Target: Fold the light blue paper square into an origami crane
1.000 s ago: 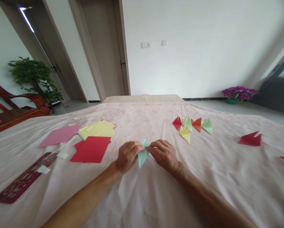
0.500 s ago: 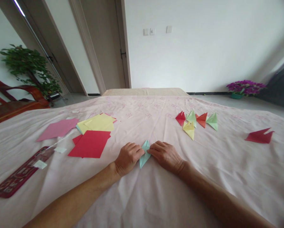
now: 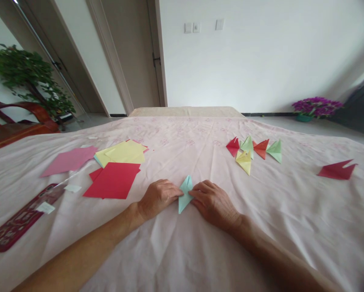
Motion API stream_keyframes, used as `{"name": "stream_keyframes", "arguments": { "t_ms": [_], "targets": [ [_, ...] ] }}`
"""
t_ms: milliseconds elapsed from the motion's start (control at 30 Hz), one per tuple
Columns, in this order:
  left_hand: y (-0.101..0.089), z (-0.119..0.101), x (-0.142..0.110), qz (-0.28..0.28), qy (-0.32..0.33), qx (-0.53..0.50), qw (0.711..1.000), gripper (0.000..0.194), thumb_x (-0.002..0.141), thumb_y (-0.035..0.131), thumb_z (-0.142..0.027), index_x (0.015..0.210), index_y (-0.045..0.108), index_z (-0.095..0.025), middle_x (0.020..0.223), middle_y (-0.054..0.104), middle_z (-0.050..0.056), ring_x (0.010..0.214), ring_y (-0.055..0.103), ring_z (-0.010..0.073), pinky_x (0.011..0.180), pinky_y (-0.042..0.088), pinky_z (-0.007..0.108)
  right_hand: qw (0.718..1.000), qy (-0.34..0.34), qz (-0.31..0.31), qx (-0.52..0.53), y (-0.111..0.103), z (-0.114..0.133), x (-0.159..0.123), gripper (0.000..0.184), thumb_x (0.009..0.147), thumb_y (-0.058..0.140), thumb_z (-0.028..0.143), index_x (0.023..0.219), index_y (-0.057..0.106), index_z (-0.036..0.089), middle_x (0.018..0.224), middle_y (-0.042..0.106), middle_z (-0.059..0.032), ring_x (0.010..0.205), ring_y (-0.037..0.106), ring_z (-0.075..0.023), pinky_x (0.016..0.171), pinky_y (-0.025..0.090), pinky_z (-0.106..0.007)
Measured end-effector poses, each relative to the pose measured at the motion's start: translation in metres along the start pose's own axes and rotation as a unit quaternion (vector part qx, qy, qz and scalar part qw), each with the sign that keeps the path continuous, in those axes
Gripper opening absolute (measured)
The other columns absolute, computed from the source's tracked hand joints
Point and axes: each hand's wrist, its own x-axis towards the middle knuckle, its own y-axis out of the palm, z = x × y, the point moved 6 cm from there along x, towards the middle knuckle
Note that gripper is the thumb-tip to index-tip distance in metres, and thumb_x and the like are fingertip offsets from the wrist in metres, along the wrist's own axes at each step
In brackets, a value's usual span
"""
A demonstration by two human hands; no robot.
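A small light-blue folded paper (image 3: 185, 195), roughly diamond-shaped, lies on the pink cloth between my two hands. On its left edge, the fingers of my left hand (image 3: 160, 196) are closed together at the paper. The bent fingers of my right hand (image 3: 212, 200) pinch its right side. The fingertips partly cover both edges, while the upper and lower points of the paper show.
Red sheets (image 3: 113, 181), yellow sheets (image 3: 125, 152) and pink sheets (image 3: 68, 161) lie to the left, near a dark-red patterned packet (image 3: 16, 223). Several small folded papers, one yellow (image 3: 244, 161), sit at right. A larger red folded piece (image 3: 337, 170) lies farther right.
My left hand's fingers have straightened and shifted slightly left, uncovering more of the paper's left side. My right hand stays at the paper. The view has tilted slightly down.
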Motion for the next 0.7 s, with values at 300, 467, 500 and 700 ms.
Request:
{"name": "stream_keyframes", "arguments": {
  "t_ms": [300, 467, 500, 700],
  "targets": [
    [0.005, 0.024, 0.007, -0.012, -0.14, -0.117, 0.983, 0.013, 0.087, 0.062, -0.029, 0.085, 0.072, -0.022, 0.086, 0.068, 0.001, 0.081, 0.063, 0.0146, 0.073, 0.047, 0.024, 0.996, 0.072, -0.018, 0.051, 0.002, -0.008, 0.0, 0.013, 0.089, 0.06, 0.028, 0.097, 0.07, 0.027, 0.092, 0.067, -0.0021, 0.088, 0.055, -0.0172, 0.077, 0.044, -0.029],
    [0.008, 0.031, 0.008, -0.007, -0.192, -0.108, 0.975, 0.021, 0.087, 0.06, -0.038, 0.078, 0.069, -0.021, 0.083, 0.065, 0.0, 0.075, 0.062, 0.0135, 0.069, 0.045, 0.022, 0.988, 0.136, -0.038, 0.064, 0.006, -0.017, 0.005, 0.01, 0.088, 0.059, 0.024, 0.083, 0.067, 0.023, 0.085, 0.065, -0.0017, 0.083, 0.054, -0.0165, 0.074, 0.043, -0.027],
    [0.008, 0.031, 0.009, -0.006, -0.197, -0.101, 0.975, 0.023, 0.088, 0.059, -0.039, 0.078, 0.068, -0.021, 0.083, 0.065, 0.0, 0.076, 0.061, 0.0134, 0.069, 0.045, 0.022, 0.987, 0.143, -0.037, 0.061, 0.006, -0.017, 0.006, 0.009, 0.088, 0.059, 0.024, 0.083, 0.067, 0.022, 0.086, 0.064, -0.0017, 0.083, 0.054, -0.0165, 0.074, 0.042, -0.027],
    [0.008, 0.029, 0.012, 0.001, -0.213, -0.053, 0.976, 0.024, 0.089, 0.056, -0.041, 0.078, 0.063, -0.02, 0.083, 0.061, -0.001, 0.075, 0.059, 0.0122, 0.066, 0.042, 0.021, 0.987, 0.153, -0.027, 0.044, 0.007, -0.016, 0.008, 0.014, 0.091, 0.056, 0.031, 0.084, 0.064, 0.022, 0.087, 0.061, -0.0024, 0.084, 0.052, -0.0171, 0.076, 0.041, -0.028]
  ]
}}
